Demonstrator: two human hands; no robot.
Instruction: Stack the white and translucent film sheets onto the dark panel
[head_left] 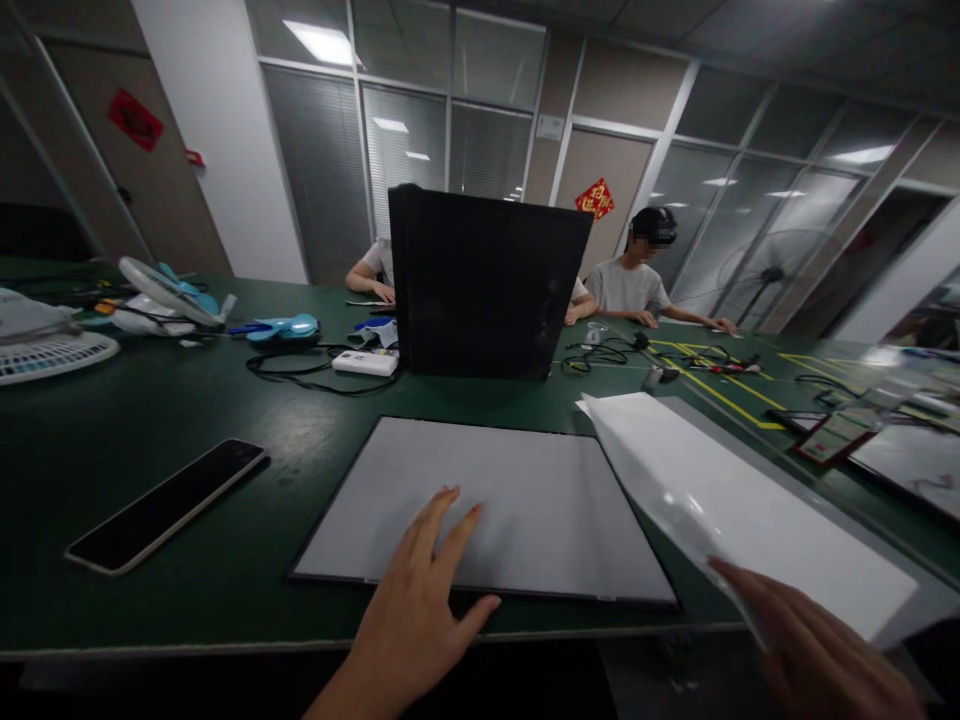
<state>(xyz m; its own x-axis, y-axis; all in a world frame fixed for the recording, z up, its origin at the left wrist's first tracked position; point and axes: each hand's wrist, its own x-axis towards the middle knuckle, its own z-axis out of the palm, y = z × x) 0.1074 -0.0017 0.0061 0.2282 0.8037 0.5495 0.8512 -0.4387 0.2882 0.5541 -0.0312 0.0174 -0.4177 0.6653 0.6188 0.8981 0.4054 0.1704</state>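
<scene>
A flat grey-white panel [540, 500] with a thin dark frame lies on the green table near its front edge. Over the panel's lower left part is my left hand [424, 590], fingers apart and holding nothing; whether the fingertips touch the surface is hard to tell. White sheets [757, 500], with a glossy clear layer at their left side, lie to the right of the panel. At the lower right, my right hand [817, 630] is at the near left edge of these sheets, blurred, with its fingers close together. What its fingers grip, if anything, cannot be made out.
A phone [169, 505] lies at the left. Behind the panel stands a large black box-like object [487, 285], with a white power strip [365, 363] and cables beside it. Fans [56, 350] are at the far left. Across the table sits a person [630, 290] in a light shirt.
</scene>
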